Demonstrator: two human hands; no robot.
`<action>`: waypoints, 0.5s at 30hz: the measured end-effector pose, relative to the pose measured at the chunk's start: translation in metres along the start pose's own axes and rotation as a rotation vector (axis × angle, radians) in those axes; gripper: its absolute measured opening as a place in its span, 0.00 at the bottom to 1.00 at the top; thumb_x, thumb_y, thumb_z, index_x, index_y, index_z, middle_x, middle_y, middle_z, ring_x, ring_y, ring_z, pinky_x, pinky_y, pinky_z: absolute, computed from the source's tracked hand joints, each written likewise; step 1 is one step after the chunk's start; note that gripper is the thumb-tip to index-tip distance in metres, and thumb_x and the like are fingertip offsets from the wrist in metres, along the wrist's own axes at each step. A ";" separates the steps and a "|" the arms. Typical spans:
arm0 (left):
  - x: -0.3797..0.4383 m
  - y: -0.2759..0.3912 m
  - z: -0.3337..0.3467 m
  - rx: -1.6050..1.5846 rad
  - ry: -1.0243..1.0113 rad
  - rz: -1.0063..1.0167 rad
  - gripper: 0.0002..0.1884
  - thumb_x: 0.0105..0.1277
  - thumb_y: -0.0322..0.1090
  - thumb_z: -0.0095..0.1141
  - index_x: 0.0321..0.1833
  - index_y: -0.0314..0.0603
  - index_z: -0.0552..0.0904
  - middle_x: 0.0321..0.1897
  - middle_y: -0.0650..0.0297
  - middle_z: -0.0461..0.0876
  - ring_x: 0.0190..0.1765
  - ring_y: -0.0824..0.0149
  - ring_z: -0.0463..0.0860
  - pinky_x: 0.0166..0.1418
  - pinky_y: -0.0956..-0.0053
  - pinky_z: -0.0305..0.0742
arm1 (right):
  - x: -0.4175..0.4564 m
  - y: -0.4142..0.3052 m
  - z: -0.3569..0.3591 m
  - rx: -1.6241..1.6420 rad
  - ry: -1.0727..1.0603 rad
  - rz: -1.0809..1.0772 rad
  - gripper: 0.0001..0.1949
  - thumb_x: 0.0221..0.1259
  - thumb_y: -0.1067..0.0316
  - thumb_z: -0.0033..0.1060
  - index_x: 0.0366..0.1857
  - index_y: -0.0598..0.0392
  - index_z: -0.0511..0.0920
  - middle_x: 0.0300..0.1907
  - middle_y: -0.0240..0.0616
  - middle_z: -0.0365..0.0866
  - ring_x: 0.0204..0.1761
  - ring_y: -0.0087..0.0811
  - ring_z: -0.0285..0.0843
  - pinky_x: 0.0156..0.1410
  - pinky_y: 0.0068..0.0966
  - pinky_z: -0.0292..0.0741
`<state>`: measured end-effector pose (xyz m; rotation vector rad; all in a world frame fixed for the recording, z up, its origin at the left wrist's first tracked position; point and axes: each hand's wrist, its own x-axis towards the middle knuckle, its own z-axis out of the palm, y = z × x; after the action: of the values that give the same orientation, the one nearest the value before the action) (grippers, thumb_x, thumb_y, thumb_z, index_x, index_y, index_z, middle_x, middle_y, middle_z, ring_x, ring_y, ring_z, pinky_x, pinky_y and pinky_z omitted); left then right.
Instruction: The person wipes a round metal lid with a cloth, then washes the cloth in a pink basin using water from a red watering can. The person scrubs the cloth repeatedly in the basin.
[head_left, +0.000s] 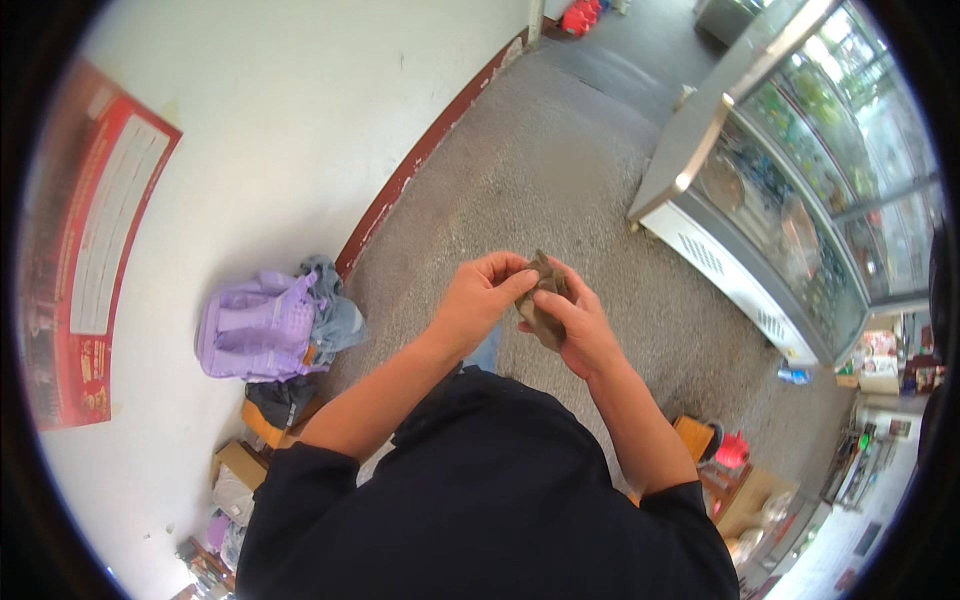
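A bunched olive-brown item (551, 280), which looks like soft cloth, is held between my two hands in front of my body. My left hand (474, 294) pinches its upper left side with thumb and forefinger. Around its right side curls my right hand (589, 326), its thumb pressing on the front face. Folds and the fingers hide part of the item, so its exact kind is unclear. Both hands are above the speckled floor (465, 217), touching nothing else.
A glass-fronted display cooler (701, 229) stands at the right. Against the white wall (300, 135) at left rests a purple backpack (255, 326) beside grey-blue fabric (337, 330). A red poster (142, 124) hangs there. A wooden stool (691, 437) is near my right elbow.
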<state>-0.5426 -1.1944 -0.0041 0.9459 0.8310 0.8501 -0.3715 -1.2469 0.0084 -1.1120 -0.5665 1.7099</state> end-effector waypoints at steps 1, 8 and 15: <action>0.028 0.002 -0.002 -0.008 0.015 0.011 0.10 0.75 0.34 0.64 0.50 0.34 0.85 0.40 0.66 0.87 0.42 0.75 0.84 0.49 0.77 0.79 | 0.027 -0.015 -0.007 0.023 -0.023 -0.002 0.31 0.69 0.76 0.57 0.78 0.58 0.65 0.71 0.45 0.73 0.68 0.38 0.77 0.65 0.41 0.82; 0.246 0.058 0.008 -0.140 0.153 -0.031 0.11 0.76 0.37 0.63 0.51 0.36 0.84 0.33 0.66 0.85 0.30 0.77 0.80 0.33 0.80 0.75 | 0.172 -0.141 -0.070 0.092 0.121 -0.194 0.38 0.56 0.89 0.41 0.78 0.60 0.64 0.74 0.51 0.69 0.71 0.42 0.75 0.74 0.36 0.77; 0.469 0.095 0.056 -0.205 0.111 -0.043 0.11 0.77 0.36 0.63 0.52 0.35 0.84 0.29 0.68 0.82 0.20 0.78 0.72 0.21 0.82 0.64 | 0.296 -0.265 -0.154 0.334 0.221 -0.214 0.23 0.78 0.72 0.47 0.75 0.57 0.69 0.70 0.51 0.75 0.66 0.44 0.80 0.60 0.52 0.87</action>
<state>-0.3190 -0.7673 0.0007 0.7034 0.8387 0.9378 -0.1403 -0.8889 0.0184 -0.9466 -0.2394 1.4123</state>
